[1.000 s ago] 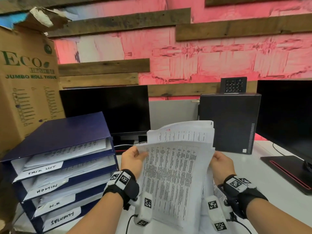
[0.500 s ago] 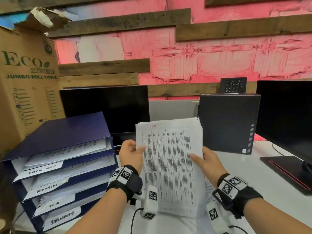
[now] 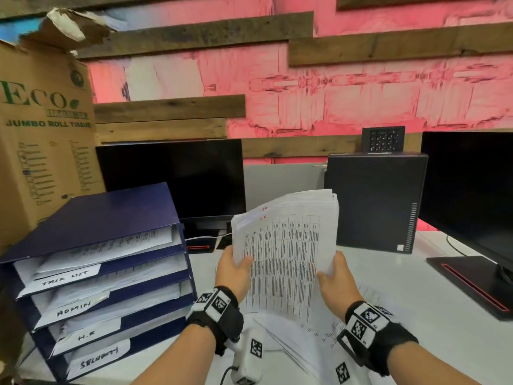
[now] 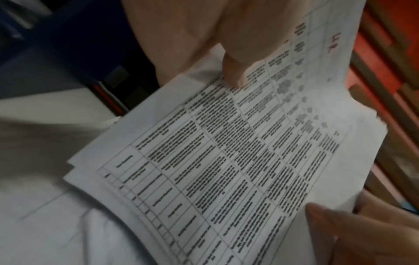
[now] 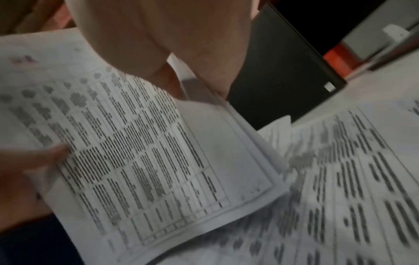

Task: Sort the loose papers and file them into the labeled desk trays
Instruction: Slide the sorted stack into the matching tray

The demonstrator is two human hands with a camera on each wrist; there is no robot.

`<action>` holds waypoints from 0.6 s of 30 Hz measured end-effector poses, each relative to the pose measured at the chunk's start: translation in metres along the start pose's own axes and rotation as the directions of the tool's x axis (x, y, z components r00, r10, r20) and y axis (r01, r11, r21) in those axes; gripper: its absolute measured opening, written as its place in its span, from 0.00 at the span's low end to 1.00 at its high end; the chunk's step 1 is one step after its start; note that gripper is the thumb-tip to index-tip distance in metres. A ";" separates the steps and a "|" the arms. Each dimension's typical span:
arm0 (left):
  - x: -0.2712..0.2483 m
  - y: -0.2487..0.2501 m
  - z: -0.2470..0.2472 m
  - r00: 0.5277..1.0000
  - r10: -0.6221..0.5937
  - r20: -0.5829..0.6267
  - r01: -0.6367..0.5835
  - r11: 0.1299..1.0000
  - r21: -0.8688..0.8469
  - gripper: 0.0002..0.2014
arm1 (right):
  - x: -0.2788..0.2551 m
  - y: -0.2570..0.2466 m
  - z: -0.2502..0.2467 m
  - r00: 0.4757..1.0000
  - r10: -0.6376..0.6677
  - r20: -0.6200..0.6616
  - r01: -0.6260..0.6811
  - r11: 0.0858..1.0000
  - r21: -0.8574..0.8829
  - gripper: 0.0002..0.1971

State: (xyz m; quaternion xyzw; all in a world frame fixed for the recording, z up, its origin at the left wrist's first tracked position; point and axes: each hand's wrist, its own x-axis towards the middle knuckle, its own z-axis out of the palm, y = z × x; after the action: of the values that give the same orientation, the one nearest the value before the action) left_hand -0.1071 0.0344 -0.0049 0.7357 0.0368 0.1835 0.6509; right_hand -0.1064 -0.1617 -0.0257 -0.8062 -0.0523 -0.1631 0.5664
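Note:
A stack of printed table sheets (image 3: 286,254) with red handwriting at the top is held upright over the desk. My left hand (image 3: 234,269) grips its left edge, thumb on the front page (image 4: 233,71). My right hand (image 3: 334,276) grips the right edge, fingers behind the stack (image 5: 158,44). More loose papers (image 3: 313,337) lie flat on the desk below the stack (image 5: 340,179). The blue stacked desk trays (image 3: 116,215) stand at the left, with labels TASK LIST (image 3: 65,277), ADMIN (image 3: 73,308), H.R (image 3: 86,336) and SECURITY (image 3: 98,358). Each tray holds papers.
A large cardboard box (image 3: 41,140) stands behind the trays. A dark monitor (image 3: 172,176) is behind the trays, a black computer case (image 3: 372,201) behind the stack, and a second monitor (image 3: 472,195) with its base (image 3: 472,284) at the right.
The top sheet that hung bent forward has been squared back into the stack. The stack has shifted slightly right and tilted, with both hands still on its edges.

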 end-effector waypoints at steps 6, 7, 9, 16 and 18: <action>0.016 0.024 0.001 0.984 0.105 -0.145 -0.119 0.988 -0.096 0.18 | 0.010 -0.020 -0.006 0.987 -0.142 -0.075 0.142 0.990 0.004 0.17; 0.016 0.022 0.002 0.986 0.090 -0.141 -0.101 0.992 -0.079 0.20 | 0.008 -0.020 -0.004 0.989 -0.141 -0.044 0.141 0.990 0.002 0.19; 0.016 0.011 0.002 0.993 0.029 -0.114 -0.029 1.000 -0.004 0.20 | 0.004 -0.016 0.000 0.994 -0.105 0.030 0.105 0.994 -0.025 0.21; 0.020 0.013 -0.020 0.994 0.077 -0.073 -0.083 0.994 -0.075 0.15 | 0.017 -0.031 -0.013 0.993 -0.101 -0.054 0.107 0.989 0.104 0.16; 0.019 0.013 -0.026 0.999 0.042 -0.004 -0.043 0.998 -0.054 0.11 | 0.023 -0.034 -0.019 0.995 -0.090 -0.048 0.097 0.983 0.157 0.15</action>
State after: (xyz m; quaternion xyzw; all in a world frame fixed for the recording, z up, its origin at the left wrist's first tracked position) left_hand -0.1005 0.0626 0.0136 0.7182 0.0169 0.1991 0.6666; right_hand -0.0981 -0.1694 0.0182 -0.7516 -0.0914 -0.2012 0.6214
